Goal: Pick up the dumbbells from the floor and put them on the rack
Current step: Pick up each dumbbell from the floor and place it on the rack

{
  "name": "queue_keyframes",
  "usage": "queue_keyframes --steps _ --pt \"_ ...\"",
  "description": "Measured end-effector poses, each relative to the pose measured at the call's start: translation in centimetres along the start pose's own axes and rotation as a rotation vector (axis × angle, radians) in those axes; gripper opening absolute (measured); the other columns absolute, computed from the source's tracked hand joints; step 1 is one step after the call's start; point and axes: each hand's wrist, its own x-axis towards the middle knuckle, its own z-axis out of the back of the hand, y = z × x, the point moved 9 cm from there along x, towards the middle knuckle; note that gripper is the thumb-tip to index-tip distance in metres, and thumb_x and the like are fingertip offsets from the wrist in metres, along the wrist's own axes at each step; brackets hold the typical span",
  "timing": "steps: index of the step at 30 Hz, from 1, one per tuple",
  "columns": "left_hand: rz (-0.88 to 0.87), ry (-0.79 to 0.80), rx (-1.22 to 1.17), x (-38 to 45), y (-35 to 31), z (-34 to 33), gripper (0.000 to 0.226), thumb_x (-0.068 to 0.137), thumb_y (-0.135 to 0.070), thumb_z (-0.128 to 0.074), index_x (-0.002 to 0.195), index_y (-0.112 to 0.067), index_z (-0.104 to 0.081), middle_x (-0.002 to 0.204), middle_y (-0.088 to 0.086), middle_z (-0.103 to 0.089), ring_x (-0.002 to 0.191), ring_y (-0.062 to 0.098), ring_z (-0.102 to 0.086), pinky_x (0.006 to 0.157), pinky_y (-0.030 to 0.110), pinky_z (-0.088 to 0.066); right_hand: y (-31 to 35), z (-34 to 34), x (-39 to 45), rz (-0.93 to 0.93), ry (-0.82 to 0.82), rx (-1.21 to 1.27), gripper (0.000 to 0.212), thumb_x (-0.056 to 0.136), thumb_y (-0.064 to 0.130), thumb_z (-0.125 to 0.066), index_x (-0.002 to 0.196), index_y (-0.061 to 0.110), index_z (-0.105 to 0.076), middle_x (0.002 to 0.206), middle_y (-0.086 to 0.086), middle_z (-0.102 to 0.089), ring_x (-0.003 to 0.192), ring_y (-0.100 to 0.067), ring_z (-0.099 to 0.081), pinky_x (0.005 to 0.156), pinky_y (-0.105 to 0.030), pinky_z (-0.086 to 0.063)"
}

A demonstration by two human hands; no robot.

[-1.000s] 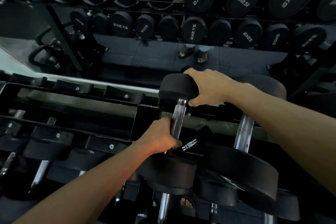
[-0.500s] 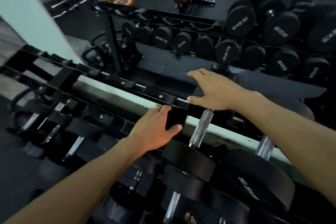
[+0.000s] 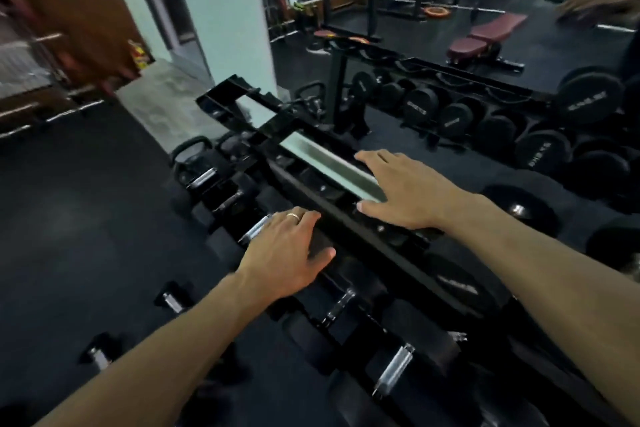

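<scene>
Left hand [image 3: 287,253] open, empty, over rack [image 3: 346,215]; right hand [image 3: 401,191] open, empty. Floor dumbbells [image 3: 173,300] wait at 8 o'clock, likely next.

— What holds the weights?
— A black metal tiered rack [image 3: 349,218], with black chrome-handled dumbbells [image 3: 394,374] in its lower cradles.
— And left of the rack?
— Dark rubber floor [image 3: 86,218], two small dumbbells [image 3: 173,300] lying on it.

So a second ago the left hand [image 3: 284,253] was wrapped round a dumbbell handle and the right hand [image 3: 405,194] cupped its far head. Now both are off it, flat and spread over the rack [image 3: 346,222]. View has swung left too, bringing two dumbbells on the floor [image 3: 69,218] into view.
</scene>
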Motion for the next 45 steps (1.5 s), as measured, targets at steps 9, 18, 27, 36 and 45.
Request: queue_keyframes --steps 9,18,27,36,45 --pt "0.292 -0.022 0.014 -15.7 11.3 4.6 0.062 0.089 -0.057 -0.051 0.137 -0.019 -0.042 0.131 0.002 -0.052 0.120 0.022 -0.050 0.107 0.031 -0.034 19.0 -1.6 0.7 0.270 0.036 -0.061 0.079 0.092 0.046 -0.059 0.154 0.017 -0.021 0.153 -0.006 -0.039 0.135 -0.028 -0.043 0.107 -0.043 -0.042" --pt "0.666 0.023 -0.024 -26.9 22.2 1.6 0.060 0.087 -0.056 -0.051 0.135 -0.022 -0.043 0.131 0.000 -0.051 0.121 0.022 -0.049 0.109 0.032 -0.030 32.2 -10.6 6.5 0.519 0.222 -0.080 0.079 0.090 0.048 -0.059 0.154 0.019 -0.022 0.156 -0.002 -0.034 0.136 -0.028 -0.041 0.104 -0.045 -0.043" --pt "0.886 0.125 -0.080 -36.9 31.2 -5.5 0.065 0.089 -0.054 -0.050 0.142 -0.019 -0.037 0.132 0.000 -0.051 0.130 0.020 -0.041 0.113 0.032 -0.026 43.4 -23.7 8.8 0.667 0.427 -0.087 0.075 0.090 0.045 -0.060 0.152 0.020 -0.027 0.150 -0.002 -0.040 0.131 -0.027 -0.044 0.101 -0.045 -0.045" --pt "0.885 0.275 -0.200 -43.6 44.9 -19.6 0.070 0.090 -0.057 -0.047 0.145 -0.015 -0.033 0.140 0.004 -0.047 0.134 0.024 -0.038 0.114 0.034 -0.026 51.5 -43.0 11.4 0.565 0.605 -0.076 0.077 0.088 0.045 -0.062 0.152 0.019 -0.027 0.148 -0.006 -0.042 0.130 -0.029 -0.046 0.101 -0.045 -0.044" --pt "0.829 0.485 -0.324 -43.5 55.4 -44.6 0.057 0.088 -0.049 -0.056 0.130 -0.013 -0.042 0.124 0.004 -0.051 0.120 0.025 -0.047 0.099 0.034 -0.039 50.1 -67.7 14.9 0.383 0.718 0.015 0.086 0.084 0.049 -0.069 0.153 0.021 -0.026 0.145 -0.005 -0.045 0.130 -0.028 -0.048 0.103 -0.045 -0.045"
